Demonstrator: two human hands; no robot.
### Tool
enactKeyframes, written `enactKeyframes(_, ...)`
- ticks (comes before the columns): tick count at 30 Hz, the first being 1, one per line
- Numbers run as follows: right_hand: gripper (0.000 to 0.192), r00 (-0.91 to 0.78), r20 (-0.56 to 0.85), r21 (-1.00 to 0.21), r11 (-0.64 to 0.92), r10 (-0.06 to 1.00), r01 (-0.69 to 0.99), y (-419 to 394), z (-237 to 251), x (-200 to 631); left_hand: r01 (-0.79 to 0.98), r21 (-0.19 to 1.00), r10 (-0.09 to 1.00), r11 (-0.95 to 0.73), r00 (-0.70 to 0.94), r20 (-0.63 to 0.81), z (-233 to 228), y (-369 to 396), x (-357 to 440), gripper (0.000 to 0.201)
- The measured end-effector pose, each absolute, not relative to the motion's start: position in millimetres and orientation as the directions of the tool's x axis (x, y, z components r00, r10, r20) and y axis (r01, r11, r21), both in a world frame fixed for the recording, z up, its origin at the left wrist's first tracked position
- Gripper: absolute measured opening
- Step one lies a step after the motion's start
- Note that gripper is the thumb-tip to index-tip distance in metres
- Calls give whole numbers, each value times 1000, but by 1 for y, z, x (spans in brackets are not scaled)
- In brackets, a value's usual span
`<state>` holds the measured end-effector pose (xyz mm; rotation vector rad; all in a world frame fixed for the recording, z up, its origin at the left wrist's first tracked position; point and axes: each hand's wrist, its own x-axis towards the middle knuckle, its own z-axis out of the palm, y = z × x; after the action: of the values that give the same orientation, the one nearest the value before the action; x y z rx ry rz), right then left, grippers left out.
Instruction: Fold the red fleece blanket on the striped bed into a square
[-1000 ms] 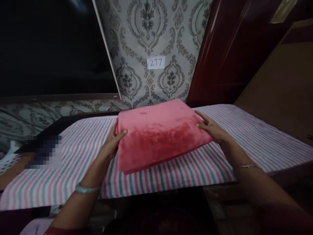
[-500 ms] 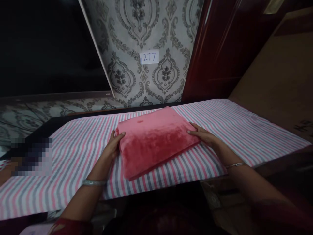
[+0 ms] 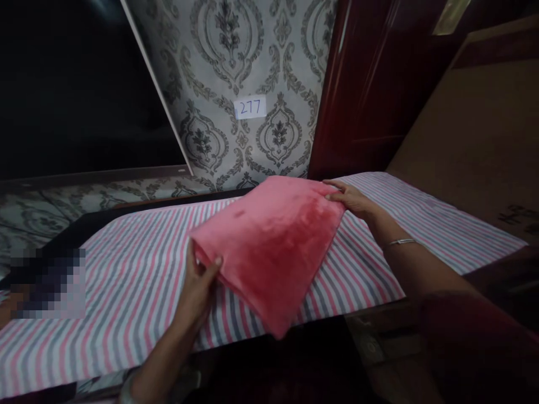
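Folded pink fleece blanket (image 3: 269,247) lifted off the striped bed (image 3: 126,264), near corner drooping past its front edge. Left hand (image 3: 202,280) pinches the left corner; right hand (image 3: 351,199) grips the far corner. Looks like mid-unfolding; next needs both grips kept while spreading it.

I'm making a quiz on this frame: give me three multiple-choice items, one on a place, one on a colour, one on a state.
1. Where is the note reading 277?
A. on the wallpaper
B. on the sheet
C. on the door

2. What colour is the folded cloth?
A. blue
B. pink
C. white

3. How is the cloth held?
A. by neither hand
B. by the left hand only
C. by both hands

Key:
1 A: the note sits on the wallpaper.
2 B: the cloth is pink.
3 C: the left hand and right hand grip opposite corners above the sheet.
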<state>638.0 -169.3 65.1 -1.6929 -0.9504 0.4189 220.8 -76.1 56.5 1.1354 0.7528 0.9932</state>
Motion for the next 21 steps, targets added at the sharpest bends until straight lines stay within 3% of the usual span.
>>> enactKeyframes(2,70,686,109,-889,-239,719,391,-168,46,640,-116,959,870,259,458,-180,34,-88,204,100)
enactKeyframes(4,70,752,102,-853,-332,651,403,-170,24,635,-16,969,892,248,393,-222,20,-84,184,97)
enactKeyframes(6,69,787,221,-816,-333,576,473,-174,7,625,60,996,963,65,257,-78,21,-73,171,84)
enactKeyframes(8,66,758,393,-768,-267,520,582,-178,-5,607,154,970,958,-190,244,149,36,-65,174,65)
enactKeyframes(10,65,689,514,-733,-155,512,662,-177,-9,585,201,878,831,-434,466,304,55,-67,199,49)
enactKeyframes(11,65,665,538,-734,-100,517,672,-175,-9,573,197,817,704,-542,638,313,64,-73,218,44)
enactKeyframes(13,65,654,531,-757,-45,538,652,-165,-4,550,137,645,402,-752,871,283,75,-88,262,45)
enactKeyframes(15,65,644,500,-745,-92,580,661,-154,3,533,104,450,214,-887,956,200,77,-103,303,53)
enactKeyframes(18,61,570,432,-556,-292,699,779,-144,11,521,107,234,133,-966,986,99,62,-113,340,70)
enactKeyframes(21,55,504,327,-313,-412,799,856,-144,11,523,132,149,143,-980,988,64,38,-111,347,76)
